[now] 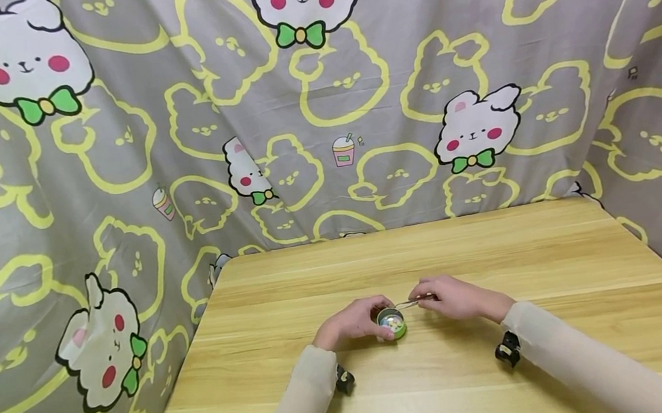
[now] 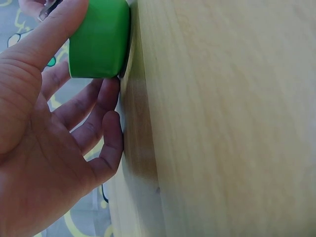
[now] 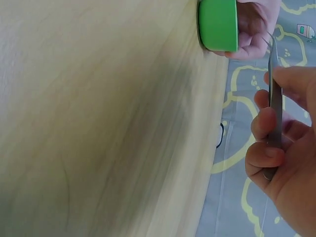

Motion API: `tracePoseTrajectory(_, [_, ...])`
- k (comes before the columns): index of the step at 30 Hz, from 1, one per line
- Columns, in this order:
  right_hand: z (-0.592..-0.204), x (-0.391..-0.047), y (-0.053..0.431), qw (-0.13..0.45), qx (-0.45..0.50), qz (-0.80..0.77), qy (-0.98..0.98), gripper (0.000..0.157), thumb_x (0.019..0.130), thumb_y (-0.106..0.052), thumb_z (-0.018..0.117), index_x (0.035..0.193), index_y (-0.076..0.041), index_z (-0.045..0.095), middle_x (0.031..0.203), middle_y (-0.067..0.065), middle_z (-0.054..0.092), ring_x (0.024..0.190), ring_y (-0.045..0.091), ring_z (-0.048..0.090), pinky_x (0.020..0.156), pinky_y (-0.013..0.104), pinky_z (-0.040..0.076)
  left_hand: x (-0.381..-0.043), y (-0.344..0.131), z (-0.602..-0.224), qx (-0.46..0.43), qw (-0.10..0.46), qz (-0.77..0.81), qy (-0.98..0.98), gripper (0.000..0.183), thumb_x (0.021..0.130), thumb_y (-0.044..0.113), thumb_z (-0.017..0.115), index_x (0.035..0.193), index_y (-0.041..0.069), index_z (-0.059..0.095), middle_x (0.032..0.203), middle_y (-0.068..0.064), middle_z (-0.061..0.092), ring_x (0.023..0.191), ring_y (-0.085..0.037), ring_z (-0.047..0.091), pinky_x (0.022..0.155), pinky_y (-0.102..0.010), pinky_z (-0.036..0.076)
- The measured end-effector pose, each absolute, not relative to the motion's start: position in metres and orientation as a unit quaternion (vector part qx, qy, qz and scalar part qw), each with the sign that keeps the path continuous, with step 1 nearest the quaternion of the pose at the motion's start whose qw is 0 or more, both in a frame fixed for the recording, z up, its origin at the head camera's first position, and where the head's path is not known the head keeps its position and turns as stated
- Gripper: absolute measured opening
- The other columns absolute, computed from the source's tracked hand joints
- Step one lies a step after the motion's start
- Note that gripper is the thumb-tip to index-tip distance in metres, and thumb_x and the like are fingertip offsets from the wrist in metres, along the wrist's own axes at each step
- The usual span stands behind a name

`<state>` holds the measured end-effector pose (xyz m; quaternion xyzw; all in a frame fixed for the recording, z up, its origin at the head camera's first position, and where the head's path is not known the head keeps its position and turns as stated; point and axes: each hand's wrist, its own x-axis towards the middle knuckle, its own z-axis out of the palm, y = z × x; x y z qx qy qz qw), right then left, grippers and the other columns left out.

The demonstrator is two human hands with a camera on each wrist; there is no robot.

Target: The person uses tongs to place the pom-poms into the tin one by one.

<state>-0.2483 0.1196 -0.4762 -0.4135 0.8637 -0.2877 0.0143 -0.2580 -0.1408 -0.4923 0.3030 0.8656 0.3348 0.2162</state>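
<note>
A small round green tin (image 1: 399,333) stands upright on the wooden table, its open top showing a few small pale and coloured bits that are too small to name. My left hand (image 1: 357,319) holds the tin from its left side, thumb near the front rim and fingers round the back; in the left wrist view the green wall (image 2: 98,42) lies between thumb and fingers. Metal tweezers (image 3: 275,108) are gripped in my right hand (image 1: 456,297), just right of the tin. Their thin tips point left, near the tin's rim, and stand slightly apart in the right wrist view.
The light wooden table (image 1: 253,381) reaches back to a grey curtain (image 1: 318,98) printed with yellow outlines and white cartoon animals. That curtain also hangs along the left and right sides. A small black camera sits at each wrist.
</note>
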Motion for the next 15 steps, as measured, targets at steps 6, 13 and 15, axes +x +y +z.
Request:
tracePoseTrajectory(6, [-0.475,-0.252,0.128,-0.004,-0.416,-0.282,0.864,0.018,0.095,-0.012,0.057,0.11,-0.016,0.067,0.098,-0.007,0.058,0.085,0.008,0.054,0.072,0.031,0.046,-0.258,-0.141,-0.493,0.299,0.217,0.337,0.866,0.043,0.076,0.025,0.081,0.112,0.019,0.059,0.099,0.009,0.061,0.091,-0.007,0.056,0.083,-0.024,0.042])
tracePoseTrajectory(13, [-0.476,-0.257,0.141,-0.024,-0.406,-0.276,0.871,0.017,0.094,-0.01,0.058,0.107,-0.015,0.067,0.096,-0.005,0.056,0.081,0.008,0.052,0.068,0.029,0.045,-0.257,-0.142,-0.493,0.3,0.217,0.338,0.865,0.043,0.076,0.023,0.081,0.112,0.018,0.058,0.098,0.01,0.06,0.09,-0.006,0.055,0.083,-0.023,0.043])
tracePoseTrajectory(15, [-0.477,-0.258,0.144,-0.027,-0.401,-0.272,0.874,0.016,0.094,-0.01,0.059,0.107,-0.014,0.067,0.096,-0.005,0.056,0.079,0.008,0.052,0.067,0.029,0.045,-0.257,-0.142,-0.492,0.301,0.215,0.337,0.866,0.043,0.076,0.023,0.081,0.112,0.018,0.058,0.098,0.01,0.06,0.09,-0.006,0.055,0.083,-0.023,0.043])
